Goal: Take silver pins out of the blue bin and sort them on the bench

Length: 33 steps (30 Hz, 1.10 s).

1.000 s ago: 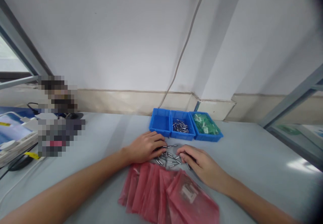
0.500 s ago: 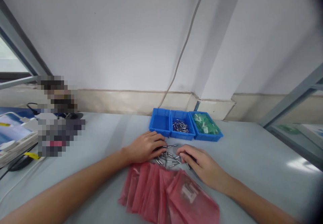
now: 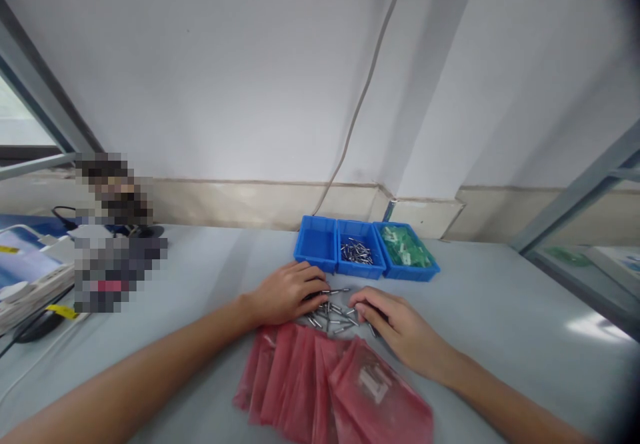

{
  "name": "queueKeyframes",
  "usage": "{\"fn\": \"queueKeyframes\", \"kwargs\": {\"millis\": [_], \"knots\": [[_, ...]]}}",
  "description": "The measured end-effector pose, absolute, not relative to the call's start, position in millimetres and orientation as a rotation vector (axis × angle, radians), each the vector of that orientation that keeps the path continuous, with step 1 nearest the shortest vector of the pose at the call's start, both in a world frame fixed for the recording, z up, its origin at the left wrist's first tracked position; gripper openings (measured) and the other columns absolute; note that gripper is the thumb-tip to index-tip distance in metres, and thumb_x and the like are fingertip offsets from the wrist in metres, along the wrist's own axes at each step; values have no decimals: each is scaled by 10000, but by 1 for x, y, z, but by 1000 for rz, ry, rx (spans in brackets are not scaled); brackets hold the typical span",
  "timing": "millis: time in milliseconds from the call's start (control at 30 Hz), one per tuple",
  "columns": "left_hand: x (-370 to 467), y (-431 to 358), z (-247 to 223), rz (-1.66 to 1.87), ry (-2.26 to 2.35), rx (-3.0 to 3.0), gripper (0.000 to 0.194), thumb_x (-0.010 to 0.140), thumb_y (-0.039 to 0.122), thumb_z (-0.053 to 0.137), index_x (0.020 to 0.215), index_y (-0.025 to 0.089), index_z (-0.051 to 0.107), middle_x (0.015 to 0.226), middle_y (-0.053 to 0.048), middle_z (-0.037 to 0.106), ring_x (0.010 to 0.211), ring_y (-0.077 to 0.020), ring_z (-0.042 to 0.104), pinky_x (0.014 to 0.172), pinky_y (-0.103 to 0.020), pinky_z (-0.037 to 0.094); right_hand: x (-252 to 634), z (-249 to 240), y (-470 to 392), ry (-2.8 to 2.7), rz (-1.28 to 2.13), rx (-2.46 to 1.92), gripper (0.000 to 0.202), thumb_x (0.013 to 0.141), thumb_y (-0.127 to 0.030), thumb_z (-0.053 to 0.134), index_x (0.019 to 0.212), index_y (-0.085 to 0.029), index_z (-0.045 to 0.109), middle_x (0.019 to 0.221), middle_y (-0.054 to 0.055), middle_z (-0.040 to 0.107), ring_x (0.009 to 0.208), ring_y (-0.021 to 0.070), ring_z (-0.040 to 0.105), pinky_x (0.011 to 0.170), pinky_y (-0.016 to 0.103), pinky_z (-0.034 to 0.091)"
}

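Note:
Loose metal pins with shiny shafts lie in a small heap on the table. My left hand rests at the heap's left side, its fingers curled over some pins, and one pin pokes out beside the fingertips. At the right edge of the heap, my right hand has thumb and index finger pinched together; what lies between them is hidden. Another pin shows under its fingers. Just in front of the heap, several red translucent bags overlap in a fan, the rightmost bearing a white label.
Behind the heap stand three blue bins: a bare left bin, a middle bin with metal pins, and a right bin holding green bags. Power strips and cables lie at the left. A metal frame stands at the right.
The view has shifted very slightly. Both hands stay in the same places over the pins.

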State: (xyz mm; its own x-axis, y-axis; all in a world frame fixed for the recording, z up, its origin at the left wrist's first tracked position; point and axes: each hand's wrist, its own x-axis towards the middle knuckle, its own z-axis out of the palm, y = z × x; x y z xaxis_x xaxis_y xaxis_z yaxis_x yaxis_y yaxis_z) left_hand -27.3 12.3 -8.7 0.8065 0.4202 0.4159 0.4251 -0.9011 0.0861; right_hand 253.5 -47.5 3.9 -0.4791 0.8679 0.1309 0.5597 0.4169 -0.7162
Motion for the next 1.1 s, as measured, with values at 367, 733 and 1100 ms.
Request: {"fn": "queueKeyframes", "kwargs": {"millis": [367,733,1100], "knots": [[-28,12,-9,-670,-702,-2987,299,1129,375,488,1210,180,699,1210,-84,712,1083,-219,669,971,-366,513,254,3,-48,-2162,862,-1203,253,1146,-354,419,1097,-276,654,919,-9,688,844,186,645,790,304,479],[-27,13,-9,-676,-693,-2979,301,1130,379,484,1217,182,696,1209,-86,712,1090,-220,667,977,-364,506,254,4,-47,-2169,837,-1215,269,1141,-372,419,1091,-274,665,913,-3,706,852,193,662,799,309,492],[-27,12,-9,-690,-699,-2974,306,1128,381,489,1200,179,707,1203,-87,715,1081,-218,672,971,-364,517,254,4,-48,-2173,830,-1225,278,1140,-379,418,1099,-272,672,918,6,716,856,201,672,810,325,510]]}}
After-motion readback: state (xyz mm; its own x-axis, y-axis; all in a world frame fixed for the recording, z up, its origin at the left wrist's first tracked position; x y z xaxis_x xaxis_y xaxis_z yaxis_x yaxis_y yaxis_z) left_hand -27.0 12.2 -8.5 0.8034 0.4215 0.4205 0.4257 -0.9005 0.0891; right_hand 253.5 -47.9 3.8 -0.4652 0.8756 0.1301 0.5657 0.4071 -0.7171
